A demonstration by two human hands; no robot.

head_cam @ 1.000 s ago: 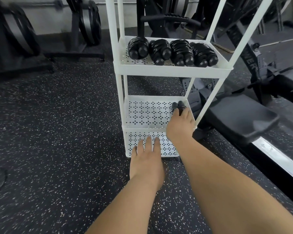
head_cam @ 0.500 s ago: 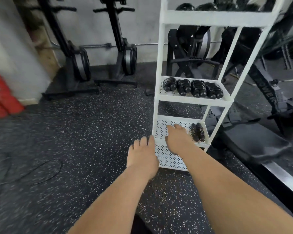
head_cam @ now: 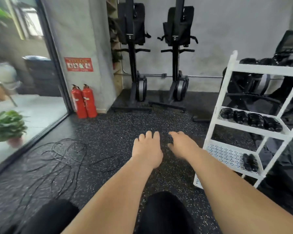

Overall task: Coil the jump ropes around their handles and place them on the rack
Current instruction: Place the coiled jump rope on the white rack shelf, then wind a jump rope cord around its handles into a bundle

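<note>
Both my arms reach forward, my left hand (head_cam: 146,150) and right hand (head_cam: 183,143) empty, palms down, fingers loosely curled.

Gym corner before you, speckled floor (head_cam: 125,125).
Far: grey wall (head_cam: 227,39), two red extinguishers (head_cam: 84,102); left, glass, perhaps a door (head_cam: 24,81).

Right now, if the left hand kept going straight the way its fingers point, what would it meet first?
Nothing close: the left hand is empty and points forward over bare speckled floor. Farther along that line stands an upright black machine by the wall, though depth is hard to judge. The loose ropes lie off to its left.
</note>
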